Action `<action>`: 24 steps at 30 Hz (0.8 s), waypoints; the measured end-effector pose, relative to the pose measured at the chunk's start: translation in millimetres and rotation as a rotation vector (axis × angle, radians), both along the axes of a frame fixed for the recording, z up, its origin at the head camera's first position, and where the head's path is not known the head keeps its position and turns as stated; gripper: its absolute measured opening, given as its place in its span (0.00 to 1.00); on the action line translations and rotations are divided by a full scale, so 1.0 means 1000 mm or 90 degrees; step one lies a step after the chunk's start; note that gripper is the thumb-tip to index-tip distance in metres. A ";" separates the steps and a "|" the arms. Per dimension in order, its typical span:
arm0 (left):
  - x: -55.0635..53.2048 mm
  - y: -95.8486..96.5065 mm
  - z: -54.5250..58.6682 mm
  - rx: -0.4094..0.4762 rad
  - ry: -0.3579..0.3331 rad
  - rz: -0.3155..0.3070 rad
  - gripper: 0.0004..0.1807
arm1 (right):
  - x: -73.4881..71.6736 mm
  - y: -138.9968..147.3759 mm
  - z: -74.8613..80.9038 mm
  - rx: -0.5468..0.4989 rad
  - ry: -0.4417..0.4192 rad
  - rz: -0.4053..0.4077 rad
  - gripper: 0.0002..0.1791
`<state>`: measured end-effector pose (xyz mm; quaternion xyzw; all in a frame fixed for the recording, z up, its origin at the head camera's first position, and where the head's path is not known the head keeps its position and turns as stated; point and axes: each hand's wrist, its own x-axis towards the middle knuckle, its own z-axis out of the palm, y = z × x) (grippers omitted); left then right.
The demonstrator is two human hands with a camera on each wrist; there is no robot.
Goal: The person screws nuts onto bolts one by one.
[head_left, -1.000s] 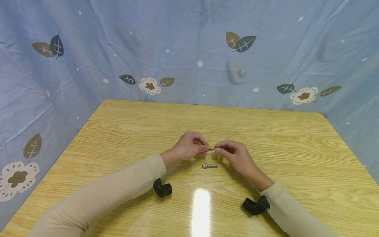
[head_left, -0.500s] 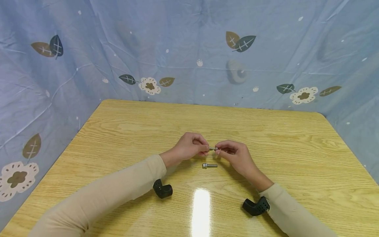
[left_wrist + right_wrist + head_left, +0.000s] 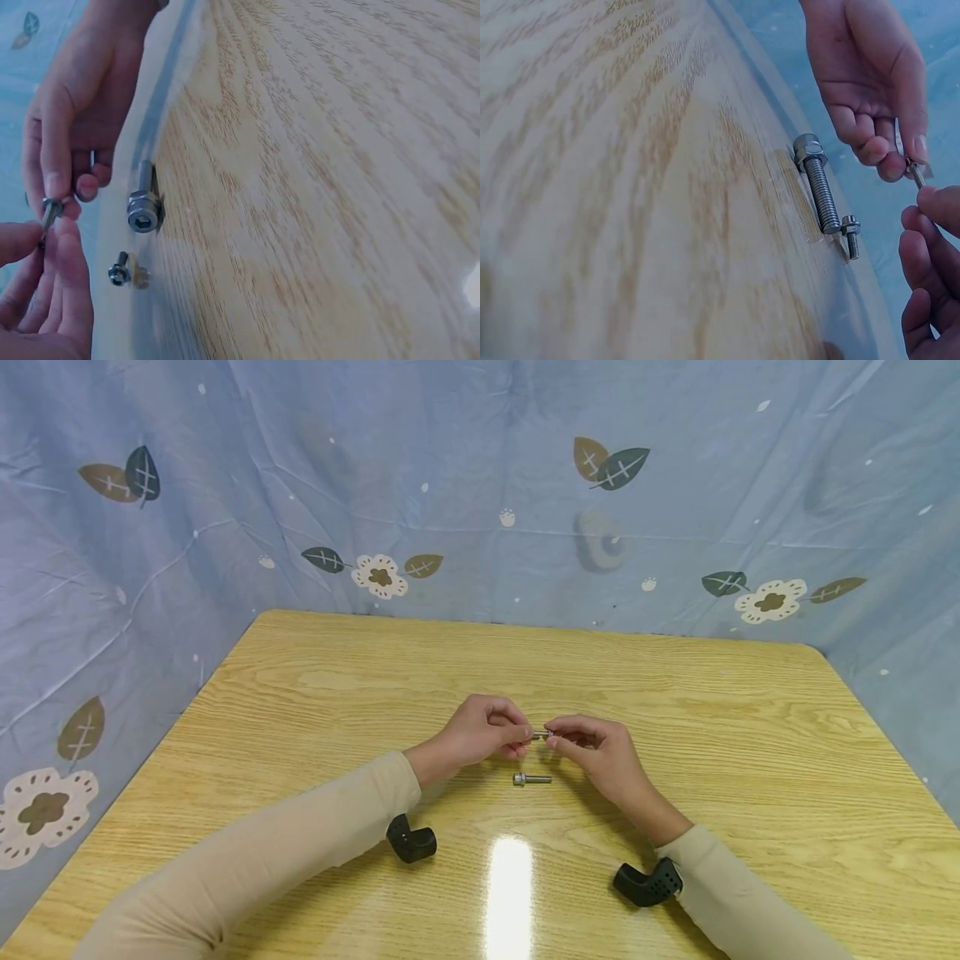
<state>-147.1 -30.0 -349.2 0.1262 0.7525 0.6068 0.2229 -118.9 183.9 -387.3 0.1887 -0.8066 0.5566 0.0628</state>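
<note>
Above the table, both hands meet over a slim metal bolt (image 3: 538, 734). My left hand (image 3: 483, 731) pinches one end of it between thumb and fingers. With thumb and index fingertip, my right hand (image 3: 600, 752) pinches a small nut (image 3: 51, 205) at the other end. The fingertips partly hide both ends. On the table just in front of the hands lies a larger bolt (image 3: 534, 779) with a nut up by its socket head. A smaller bolt (image 3: 851, 236) with a nut on it lies beside that one in both wrist views; in the head view it is hidden.
The wood-grain table (image 3: 360, 677) reaches back to a blue curtain (image 3: 465, 468) printed with leaves and flowers. Black wrist mounts (image 3: 411, 841) hang below both sleeves. A bright reflection shows on the table's near part.
The right fingertips have shifted on the nut, which shows more between them now. The left fingers have edged slightly right along with the bolt. The larger bolt on the table has stayed put.
</note>
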 end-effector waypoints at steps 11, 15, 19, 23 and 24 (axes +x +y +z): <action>0.000 0.000 -0.003 -0.041 0.060 0.014 0.05 | 0.001 -0.002 0.000 0.020 -0.012 -0.019 0.10; -0.002 0.002 -0.005 0.001 0.017 0.016 0.05 | 0.000 -0.002 0.000 0.015 -0.014 -0.015 0.11; -0.002 0.002 -0.006 0.017 0.010 0.015 0.06 | 0.001 -0.002 0.000 0.009 -0.016 -0.010 0.11; -0.001 0.001 -0.007 -0.006 0.010 0.018 0.08 | 0.001 -0.001 0.000 -0.003 -0.015 -0.006 0.11; -0.001 0.001 -0.007 -0.009 0.012 0.021 0.09 | 0.002 -0.001 -0.001 -0.007 -0.016 -0.006 0.11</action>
